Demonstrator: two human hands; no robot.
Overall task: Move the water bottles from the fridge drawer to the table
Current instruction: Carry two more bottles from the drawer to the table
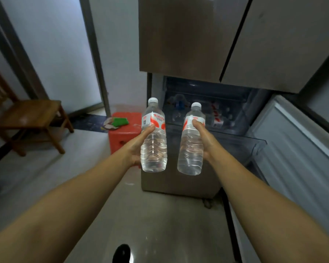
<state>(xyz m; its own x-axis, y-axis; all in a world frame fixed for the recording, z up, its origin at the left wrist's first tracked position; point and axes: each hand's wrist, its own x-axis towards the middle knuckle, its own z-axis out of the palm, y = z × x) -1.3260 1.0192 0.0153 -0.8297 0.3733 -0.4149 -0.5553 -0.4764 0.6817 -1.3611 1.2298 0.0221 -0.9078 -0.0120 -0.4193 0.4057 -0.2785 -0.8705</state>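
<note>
My left hand (139,144) grips a clear water bottle (153,147) with a white cap and a red-and-white label, held upright. Beside it, my right hand (202,137) grips a second, matching water bottle (190,154), also upright. Both bottles hang in the air in front of the fridge drawer (241,141), which is pulled out below the fridge's upper doors (198,38). Deeper inside the drawer I make out more bottles (179,111) and a red-and-white carton (217,118), dim and partly hidden.
A red plastic stool (124,137) with a green cloth on it stands left of the fridge. A wooden chair (29,118) is at the far left. An open fridge door (300,152) reaches out on the right. Grey floor lies below my arms.
</note>
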